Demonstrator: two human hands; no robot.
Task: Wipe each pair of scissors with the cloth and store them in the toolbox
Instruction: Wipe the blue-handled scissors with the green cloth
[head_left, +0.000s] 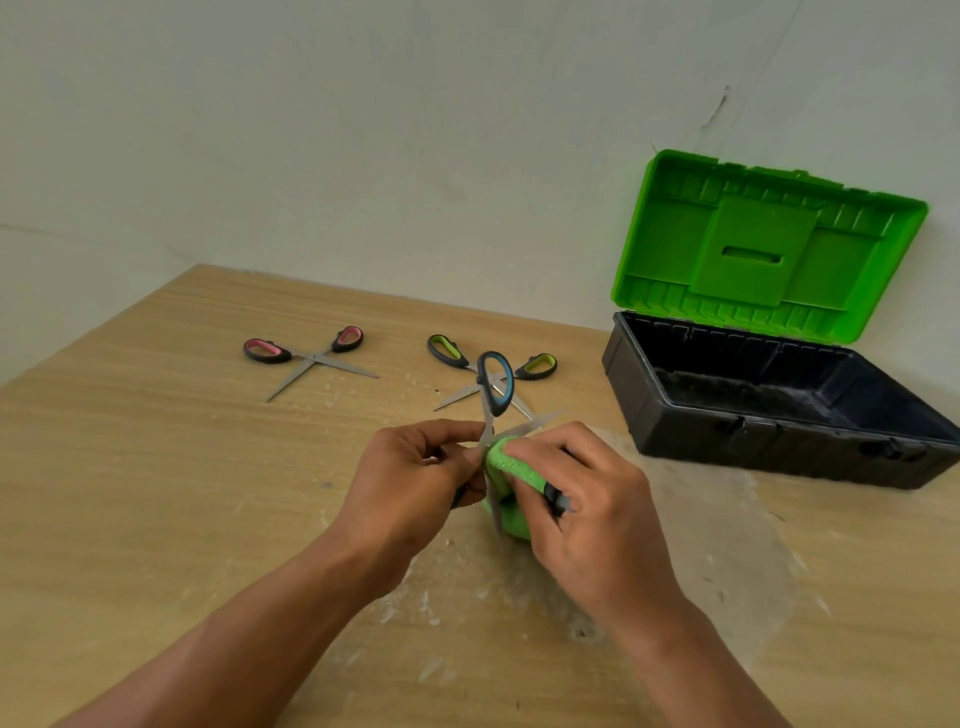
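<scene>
from our hands, the pink scissors (311, 361) lie at ten o'clock on the table (156, 467). their blades are spread in an x, flat on pale wood-grain laminate that is scuffed and flecked with white residue. we judge they wait there unwiped, well apart from the work so nothing catches on them.

nearer us, our left hand (415, 478) has its fingers curled round the blue scissors (496, 383), gripping low near the pivot. one black-and-blue loop handle stands up at twelve o'clock and the thin steel blades are splayed open. that hold seems meant to bare both blade faces for wiping.

behind the raised handle, at twelve o'clock on the table, the green scissors (537, 366) lie open too, partly hidden. they have lime inserts in hard black loops.

the cloth (511, 462) is bright green and plush, bunched into a pad against the blades just right of the left fingers. our right hand (587, 499) pinches it, fingers curled over the wad and pressing it on the metal. whether it wraps fully round a blade we cannot tell.

at two o'clock the toolbox (753, 436) sits by the wall (415, 130). its glossy, ribbed green lid (763, 249) is tipped back, so the dusty-looking black tub is open to receive scissors. none show in the part we see, so we judge this is the first pair.
</scene>
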